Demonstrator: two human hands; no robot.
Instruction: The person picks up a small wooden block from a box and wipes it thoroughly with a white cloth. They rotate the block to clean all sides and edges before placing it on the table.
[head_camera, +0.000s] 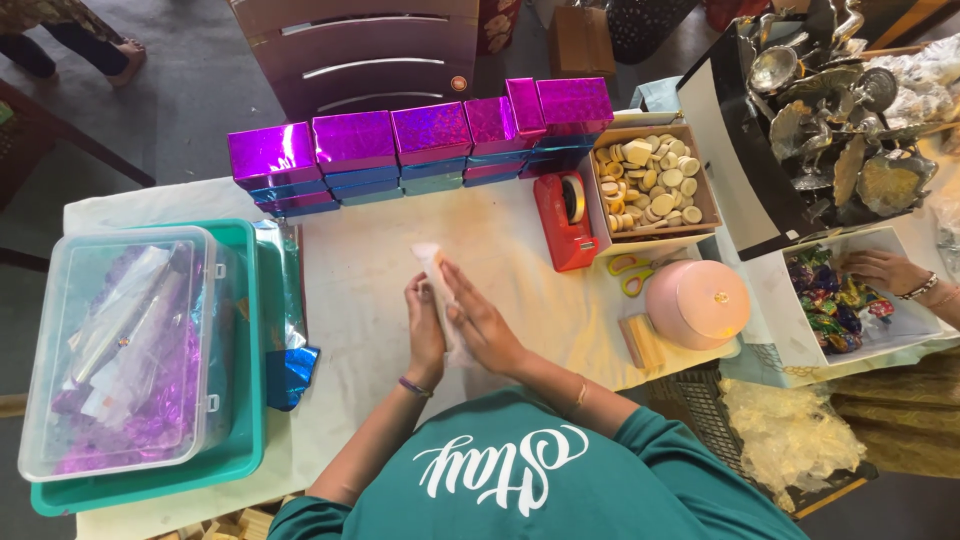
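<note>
My left hand (424, 330) and my right hand (482, 322) press together around a thin pale sheet (430, 258), a clear wrapper or bag whose top sticks out above my fingertips. Both hands hover over the cream tablecloth (360, 290) in the middle of the table. A row of shiny purple and blue gift boxes (420, 140) is stacked along the far edge, beyond my hands. To the right of my hands lies a red tape dispenser (564, 222).
A clear lidded bin (120, 350) of purple foil sits in a teal tray (245, 440) at left. At right are a cardboard box of pale round pieces (652, 182), yellow-handled scissors (635, 270), a pink round lid (697, 303), and another person's hand (885, 270) in a box of wrapped candies (840, 300).
</note>
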